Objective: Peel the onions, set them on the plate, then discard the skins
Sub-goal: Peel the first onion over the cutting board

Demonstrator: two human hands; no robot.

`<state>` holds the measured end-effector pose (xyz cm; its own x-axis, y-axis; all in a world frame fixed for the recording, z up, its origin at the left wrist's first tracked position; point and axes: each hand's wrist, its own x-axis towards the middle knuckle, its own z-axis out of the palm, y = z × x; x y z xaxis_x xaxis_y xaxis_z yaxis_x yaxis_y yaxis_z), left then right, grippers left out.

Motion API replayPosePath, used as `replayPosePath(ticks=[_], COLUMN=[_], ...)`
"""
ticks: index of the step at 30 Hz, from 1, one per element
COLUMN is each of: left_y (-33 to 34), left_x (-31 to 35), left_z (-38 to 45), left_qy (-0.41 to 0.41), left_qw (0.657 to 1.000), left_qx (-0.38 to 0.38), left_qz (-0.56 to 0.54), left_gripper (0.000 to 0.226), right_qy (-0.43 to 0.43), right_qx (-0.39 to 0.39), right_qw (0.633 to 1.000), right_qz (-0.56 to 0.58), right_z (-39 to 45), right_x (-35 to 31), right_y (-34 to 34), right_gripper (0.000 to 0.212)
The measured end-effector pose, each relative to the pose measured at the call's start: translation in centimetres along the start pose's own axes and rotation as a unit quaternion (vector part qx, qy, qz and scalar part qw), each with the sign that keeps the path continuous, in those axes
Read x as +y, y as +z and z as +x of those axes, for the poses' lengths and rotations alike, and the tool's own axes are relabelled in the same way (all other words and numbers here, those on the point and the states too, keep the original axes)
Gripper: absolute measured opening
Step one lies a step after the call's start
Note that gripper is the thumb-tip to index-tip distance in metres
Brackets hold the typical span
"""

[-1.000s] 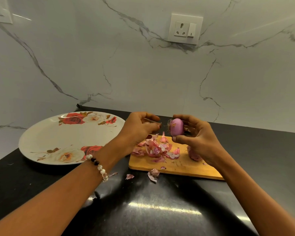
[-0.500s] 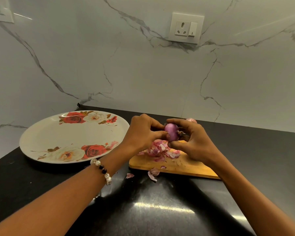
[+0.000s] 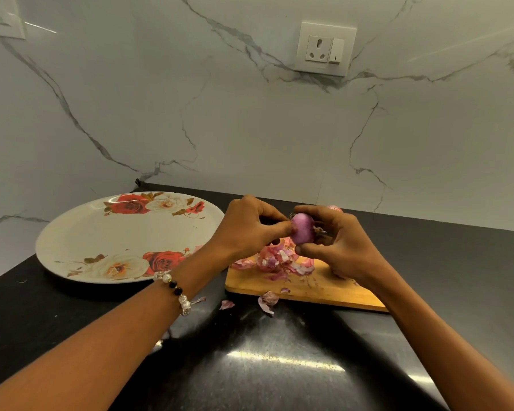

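Observation:
A small purple onion [image 3: 302, 231] is held above the wooden cutting board [image 3: 309, 289]. My right hand [image 3: 341, 244] grips it from the right, thumb below and fingers over the top. My left hand [image 3: 250, 228] pinches the onion's left side with curled fingers. A pile of pink onion skins [image 3: 275, 261] lies on the board under my hands. Part of another onion [image 3: 334, 208] shows behind my right hand. The white plate with red roses [image 3: 80, 244] lies to the left with no onion on it.
Loose skin scraps [image 3: 267, 301] lie on the black counter [image 3: 279, 366] just in front of the board. A marble wall with a socket [image 3: 324, 48] rises behind. A beaded bracelet [image 3: 175, 290] is on my left wrist.
My left hand came in from apart and now pinches the onion's left side. Both hands with the onion have risen a little over the board.

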<state>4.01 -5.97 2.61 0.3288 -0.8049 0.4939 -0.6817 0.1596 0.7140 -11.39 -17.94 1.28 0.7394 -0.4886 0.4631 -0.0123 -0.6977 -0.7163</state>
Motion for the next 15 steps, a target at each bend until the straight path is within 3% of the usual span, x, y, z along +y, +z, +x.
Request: replayPosePath(ticks=[15], left_y=[0.7], left_x=[-0.5], left_z=[-0.3], left_qy=[-0.042], left_qw=[0.998], left_qx=[0.044], left_qz=[0.004], left_gripper=[0.007], right_qy=[-0.042], right_qx=[0.029], right_qw=[0.993], right_qz=[-0.108], right_z=[-0.2], right_x=[-0.6], right_y=[1.2], right_gripper=[0.064])
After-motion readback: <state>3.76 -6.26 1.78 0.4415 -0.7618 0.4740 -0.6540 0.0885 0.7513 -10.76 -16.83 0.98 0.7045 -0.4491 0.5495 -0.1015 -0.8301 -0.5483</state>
